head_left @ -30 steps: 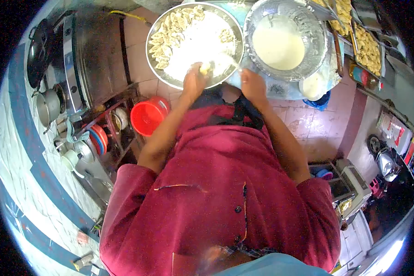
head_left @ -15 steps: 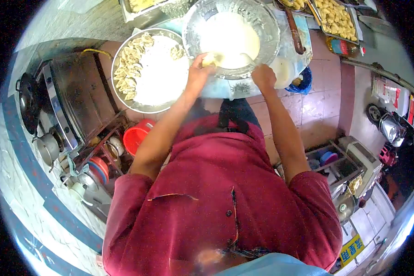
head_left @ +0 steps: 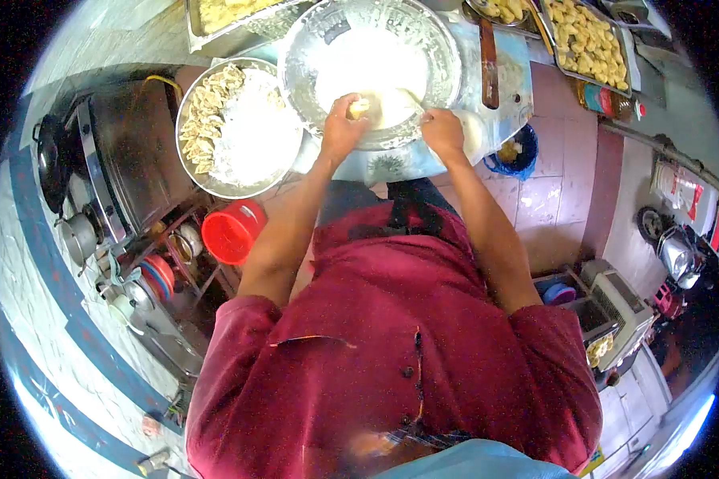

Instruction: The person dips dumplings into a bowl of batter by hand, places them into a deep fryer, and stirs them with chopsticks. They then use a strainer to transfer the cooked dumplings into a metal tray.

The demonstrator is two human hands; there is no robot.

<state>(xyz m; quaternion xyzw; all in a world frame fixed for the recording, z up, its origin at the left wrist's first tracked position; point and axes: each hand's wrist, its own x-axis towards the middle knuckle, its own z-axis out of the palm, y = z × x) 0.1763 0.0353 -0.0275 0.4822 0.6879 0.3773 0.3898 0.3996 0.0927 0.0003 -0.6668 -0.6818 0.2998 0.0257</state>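
A large metal basin [head_left: 449,60] holds white batter, very bright under the light. At its near rim my left hand [head_left: 342,134] is closed around a small pale-yellow piece of food [head_left: 359,107], held low over the batter. My right hand [head_left: 443,132] grips a thin spoon-like utensil [head_left: 412,97] whose tip reaches into the basin; its exact shape is washed out by glare. Left of the basin stands a round metal tray [head_left: 185,164] of white flour, with several pale, folded-looking pieces [head_left: 203,132] along its left side.
A wooden-handled tool [head_left: 489,68] lies right of the basin. Yellow pieces fill a rectangular tray [head_left: 633,80] at the upper right. A blue-lined bin [head_left: 527,156] and a red bucket [head_left: 233,231] stand below table level. The stove [head_left: 132,152] is at the left.
The view has shifted, so the table, basin and trays appear lower and further left. Both hands remain at the basin's near rim, still holding the food piece and the utensil.
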